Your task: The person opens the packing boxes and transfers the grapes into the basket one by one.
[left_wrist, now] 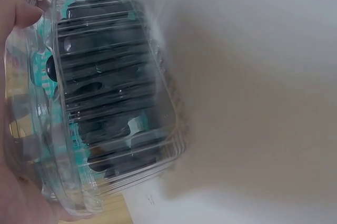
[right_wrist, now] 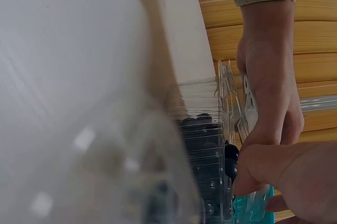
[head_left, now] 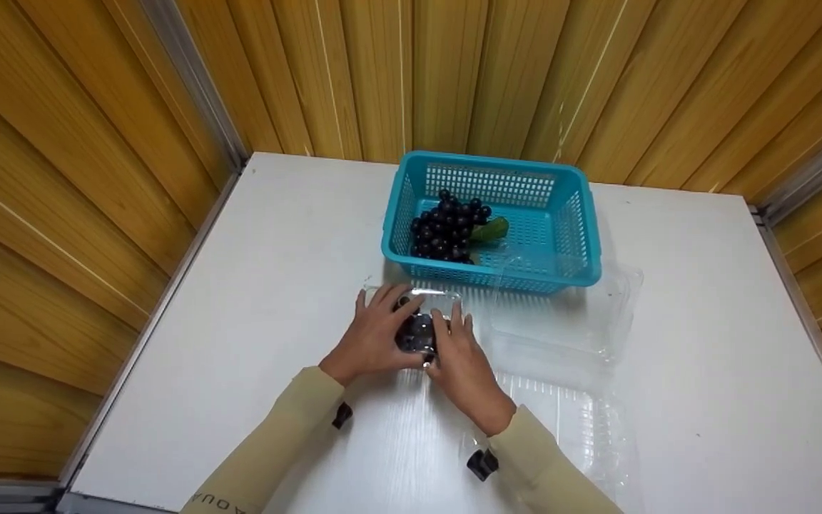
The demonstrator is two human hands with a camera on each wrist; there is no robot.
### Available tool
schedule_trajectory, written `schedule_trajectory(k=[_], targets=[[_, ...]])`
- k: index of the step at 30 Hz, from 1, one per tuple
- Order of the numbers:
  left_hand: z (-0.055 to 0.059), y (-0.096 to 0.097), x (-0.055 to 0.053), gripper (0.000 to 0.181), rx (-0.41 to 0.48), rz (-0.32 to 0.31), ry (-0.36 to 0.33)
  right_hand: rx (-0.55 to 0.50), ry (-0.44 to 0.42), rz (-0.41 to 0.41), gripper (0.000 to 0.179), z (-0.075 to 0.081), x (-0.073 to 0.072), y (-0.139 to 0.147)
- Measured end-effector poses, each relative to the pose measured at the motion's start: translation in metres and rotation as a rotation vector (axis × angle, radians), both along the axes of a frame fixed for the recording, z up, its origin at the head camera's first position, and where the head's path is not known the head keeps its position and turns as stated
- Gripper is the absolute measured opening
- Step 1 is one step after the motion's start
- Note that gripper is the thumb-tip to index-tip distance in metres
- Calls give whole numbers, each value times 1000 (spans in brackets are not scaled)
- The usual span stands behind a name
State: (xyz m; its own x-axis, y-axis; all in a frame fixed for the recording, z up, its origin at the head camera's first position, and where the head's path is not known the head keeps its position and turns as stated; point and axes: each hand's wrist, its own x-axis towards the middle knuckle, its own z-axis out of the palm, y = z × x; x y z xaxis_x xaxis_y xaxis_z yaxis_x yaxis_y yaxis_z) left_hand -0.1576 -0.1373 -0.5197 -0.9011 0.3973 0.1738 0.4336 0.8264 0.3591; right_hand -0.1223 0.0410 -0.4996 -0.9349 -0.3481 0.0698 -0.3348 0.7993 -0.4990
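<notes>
A small clear plastic clamshell box (head_left: 422,335) with dark grapes (left_wrist: 105,87) inside sits in front of the basket. My left hand (head_left: 372,335) spans its lid from the left, fingers at the far side and thumb along the near edge. From the right, my right hand (head_left: 464,360) holds the lid's right side, its thumb by the near corner. Seen from the left wrist, the ribbed base faces the camera and the lid rim (left_wrist: 58,97) lies under the fingers. In the right wrist view the right thumb (right_wrist: 250,174) presses at the lid, beside grapes showing near the rim.
Behind the box stands a turquoise basket (head_left: 589,214) with a bunch of dark grapes (head_left: 447,228) and a green piece (head_left: 491,229). Large clear plastic containers (head_left: 561,328) lie to the right on the white table (head_left: 254,300). Wood-patterned walls (head_left: 447,78) enclose the table.
</notes>
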Motion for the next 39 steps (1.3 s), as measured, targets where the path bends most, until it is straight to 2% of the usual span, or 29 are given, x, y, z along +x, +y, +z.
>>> schedule_trajectory(k=[6,11,15,20,28,36,39], targets=[[1,-1,-1,89,12,2,-8,24,19,13,72,-1,0,0],[2,-2,-2,82,23,13,19,69,87,14,67,-3,0,3],[2,-2,-2,84,17,11,27,67,102,25,67,-2,1,5],[4,-1,-2,83,6,8,19,22,81,38,71,-2,2,9],[11,-1,-4,73,58,7,-58,-56,21,59,79,-2,3,16],[16,-1,-8,69,88,20,-121,-58,-53,42,94,0,1,16],[18,-2,-8,68,126,28,-148,-73,-77,51,100,1,1,16]])
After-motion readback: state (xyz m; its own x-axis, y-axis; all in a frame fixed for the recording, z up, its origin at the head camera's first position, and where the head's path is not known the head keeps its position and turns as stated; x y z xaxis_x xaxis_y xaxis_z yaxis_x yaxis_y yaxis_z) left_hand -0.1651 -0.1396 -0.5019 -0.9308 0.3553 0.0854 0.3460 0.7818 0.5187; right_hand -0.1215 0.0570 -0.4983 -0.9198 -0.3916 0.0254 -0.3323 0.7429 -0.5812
